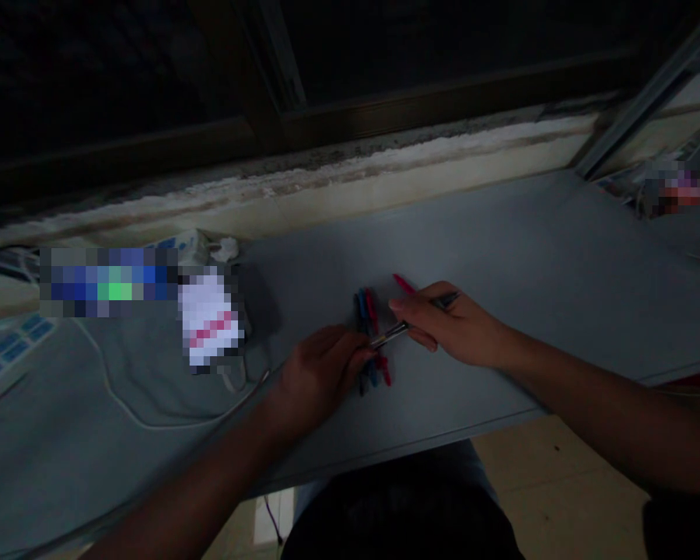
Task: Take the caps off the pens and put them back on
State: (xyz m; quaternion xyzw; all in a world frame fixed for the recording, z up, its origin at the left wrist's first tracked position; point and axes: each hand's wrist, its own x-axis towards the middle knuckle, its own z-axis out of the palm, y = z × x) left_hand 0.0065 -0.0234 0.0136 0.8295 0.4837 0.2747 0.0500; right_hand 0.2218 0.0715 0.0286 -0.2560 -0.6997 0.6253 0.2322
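Note:
A slim pen [391, 333] with a pale, see-through-looking barrel spans the gap between my hands, slanting up to the right. My left hand [327, 365] pinches its lower left end. My right hand [452, 323] is closed around the other part, and a dark end sticks out past the fingers. Below the left fingertips several pens lie side by side on the table, among them a blue pen [362, 302] and a red pen [372, 305], their middles hidden. A pink-red pen end [403, 283] shows beside my right hand; whether it is held or lying cannot be told.
The grey table [502, 233] runs along a wall ledge under a dark window. To the left stand a blurred white box [210, 319], a power strip [192, 247] and a loose white cable [152, 426]. More blurred items [680, 190] lie at the far right. Light is dim.

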